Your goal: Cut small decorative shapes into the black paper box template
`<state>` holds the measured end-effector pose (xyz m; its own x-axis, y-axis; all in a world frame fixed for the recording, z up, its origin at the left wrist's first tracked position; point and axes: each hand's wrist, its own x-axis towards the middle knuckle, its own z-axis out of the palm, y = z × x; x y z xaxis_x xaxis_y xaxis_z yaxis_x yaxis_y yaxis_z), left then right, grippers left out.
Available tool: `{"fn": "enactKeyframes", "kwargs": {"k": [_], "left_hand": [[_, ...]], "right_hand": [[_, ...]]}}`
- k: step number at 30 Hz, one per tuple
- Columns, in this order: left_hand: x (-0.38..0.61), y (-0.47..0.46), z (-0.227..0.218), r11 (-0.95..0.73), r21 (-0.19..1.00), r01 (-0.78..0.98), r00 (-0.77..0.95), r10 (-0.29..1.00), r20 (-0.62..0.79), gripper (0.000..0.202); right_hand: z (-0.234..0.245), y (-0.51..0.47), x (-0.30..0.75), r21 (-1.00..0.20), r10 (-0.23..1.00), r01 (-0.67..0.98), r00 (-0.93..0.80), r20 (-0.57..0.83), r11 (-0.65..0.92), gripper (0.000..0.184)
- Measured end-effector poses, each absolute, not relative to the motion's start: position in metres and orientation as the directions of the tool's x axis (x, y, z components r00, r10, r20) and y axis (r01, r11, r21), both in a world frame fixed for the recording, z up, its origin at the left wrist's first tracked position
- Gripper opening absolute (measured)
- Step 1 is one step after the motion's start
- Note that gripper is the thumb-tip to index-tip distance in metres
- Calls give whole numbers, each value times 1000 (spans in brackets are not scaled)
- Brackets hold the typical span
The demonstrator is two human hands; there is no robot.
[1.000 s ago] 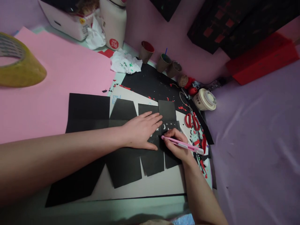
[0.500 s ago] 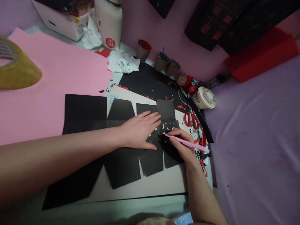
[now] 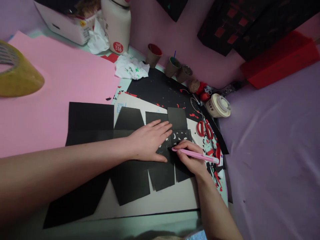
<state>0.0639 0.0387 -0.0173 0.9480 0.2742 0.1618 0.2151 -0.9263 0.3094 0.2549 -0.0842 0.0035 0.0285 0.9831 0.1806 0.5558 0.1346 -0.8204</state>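
Note:
My left hand (image 3: pixel 151 141) lies flat with fingers spread, pressing on a black card sheet (image 3: pixel 131 178) cut into folded panels. In my right hand (image 3: pixel 191 156) is a slim pink pen (image 3: pixel 197 154) with a white end, gripped between thumb and fingers. Its tip meets the card just right of my left fingers; the tip itself is too dark to make out. Small moon and triangle cut-outs (image 3: pixel 175 135) show pale in the card above the pen. Faint outlines mark the surface between my hands.
Under the card is a white board (image 3: pixel 150 203). Red-handled scissors (image 3: pixel 205 129) and red and black scraps lie at the right. A lidded cup (image 3: pixel 217 105), small cups (image 3: pixel 172 66) and a white bottle (image 3: pixel 116 26) stand behind. A tape roll (image 3: pixel 21 73) rests on pink paper (image 3: pixel 62 73).
My right hand has shifted slightly left and down, and the pen's tip has moved the same way across the card. The left hand stays flat in place.

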Motion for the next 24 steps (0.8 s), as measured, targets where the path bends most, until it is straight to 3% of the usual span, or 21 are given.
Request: {"fn": "enactKeyframes", "kwargs": {"k": [24], "left_hand": [[64,39,-15,-931,290,222,952,271,140,96]], "right_hand": [[2,-84,255,-835,989,539,21,147,113,16]]}}
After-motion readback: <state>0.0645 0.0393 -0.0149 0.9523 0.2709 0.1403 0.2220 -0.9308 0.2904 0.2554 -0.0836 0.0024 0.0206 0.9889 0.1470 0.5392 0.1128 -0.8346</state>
